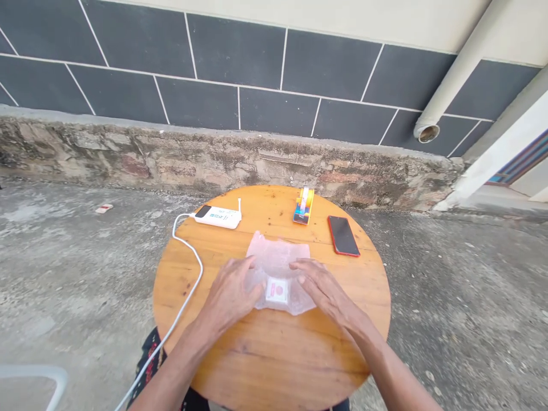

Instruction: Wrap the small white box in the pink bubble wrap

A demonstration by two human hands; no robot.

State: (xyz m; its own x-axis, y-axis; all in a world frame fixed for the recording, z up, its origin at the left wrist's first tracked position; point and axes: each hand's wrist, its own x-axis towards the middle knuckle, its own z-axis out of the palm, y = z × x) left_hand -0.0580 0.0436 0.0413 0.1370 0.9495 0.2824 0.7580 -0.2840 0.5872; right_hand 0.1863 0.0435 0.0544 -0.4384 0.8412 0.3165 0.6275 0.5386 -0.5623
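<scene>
Hands rest flat on a crumpled translucent plastic bag [278, 268] at the middle of the round wooden surface [265, 354]. The left hand [231, 294] lies open, palm down, on the bag's left edge, its fingers spread and gripping nothing. The right hand [321, 285] lies open the same way on the bag's right edge, fingertips pressing the plastic. Between the two hands, inside the bag, sits a small white square packet with a pink mark [277, 289]. Beyond the bag, toward the wall, stands an orange and blue small box [303, 205]. Right of the bag lies a black smartphone with a red rim [343, 236]. Left of the bag and further back lies a white power bank [217, 217], and its white cable [188, 285] runs off the surface's left edge.
</scene>
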